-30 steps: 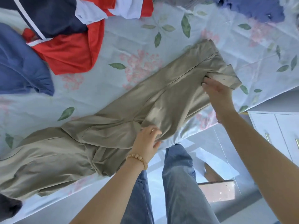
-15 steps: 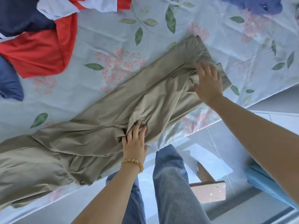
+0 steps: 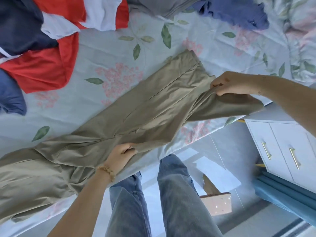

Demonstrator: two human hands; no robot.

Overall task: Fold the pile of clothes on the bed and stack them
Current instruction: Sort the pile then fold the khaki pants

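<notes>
Khaki trousers point(image 3: 136, 115) lie stretched diagonally across the floral bed sheet point(image 3: 106, 53), from lower left to upper right. My left hand point(image 3: 119, 158) grips the near edge of the trousers around the middle. My right hand point(image 3: 229, 83) pinches the cloth near the upper right end and lifts one leg end, which hangs past the bed's edge. The unfolded pile sits at the far side: a red, white and navy garment point(image 3: 47, 48), a blue garment point(image 3: 10, 96) at far left, a grey one point(image 3: 162, 6) and a blue one point(image 3: 236, 12) at the top.
The bed's near edge runs diagonally from lower left to right. I stand against it in blue jeans point(image 3: 171, 194). A white cabinet with gold handles point(image 3: 280, 147) stands at right, with blue cloth point(image 3: 282, 194) below it. A small wooden item point(image 3: 213, 200) lies on the glossy floor.
Both hands lay flat pressing on the trousers half a second ago; now each grips cloth. My right hand has lifted the right leg end off the bed toward the edge.
</notes>
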